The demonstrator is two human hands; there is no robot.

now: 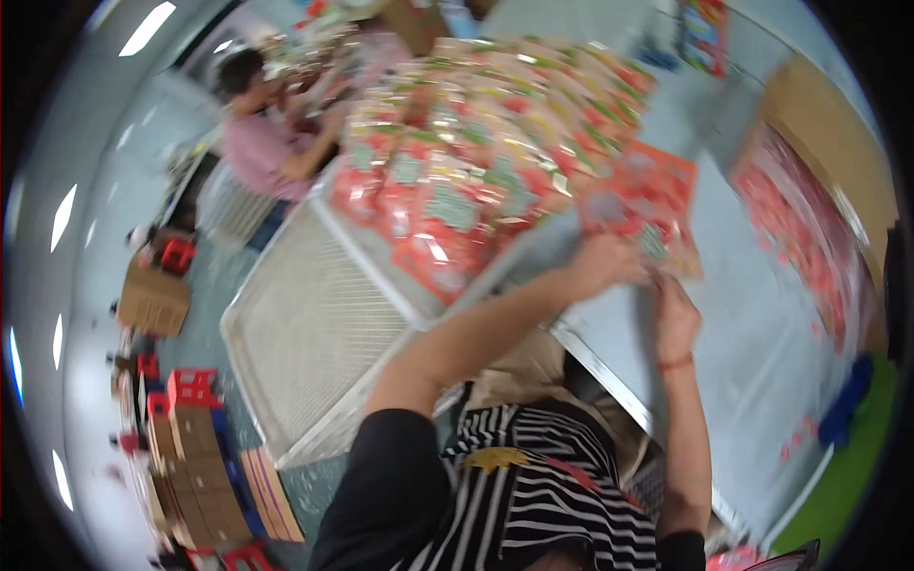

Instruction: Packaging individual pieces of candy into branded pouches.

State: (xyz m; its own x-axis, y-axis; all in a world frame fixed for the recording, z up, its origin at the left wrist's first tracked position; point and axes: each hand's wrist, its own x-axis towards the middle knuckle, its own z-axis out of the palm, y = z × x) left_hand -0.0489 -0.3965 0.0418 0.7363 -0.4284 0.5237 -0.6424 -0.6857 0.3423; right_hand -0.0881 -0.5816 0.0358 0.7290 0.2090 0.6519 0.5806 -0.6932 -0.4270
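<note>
Striped shirt [533,495] nearest; both hands [609,262] [674,319] touch blurred red packet [647,205], grip unclear.

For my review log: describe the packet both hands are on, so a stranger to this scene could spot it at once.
Start at the pale table and its big spread of red packets. Just right of that spread, the left hand and right hand meet on a flat red-orange packet. It alone lies apart on bare tabletop.

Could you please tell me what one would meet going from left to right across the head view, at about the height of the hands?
Cardboard box → white mesh tray → left hand → right hand, both at a red packet → open carton of red packets.
</note>
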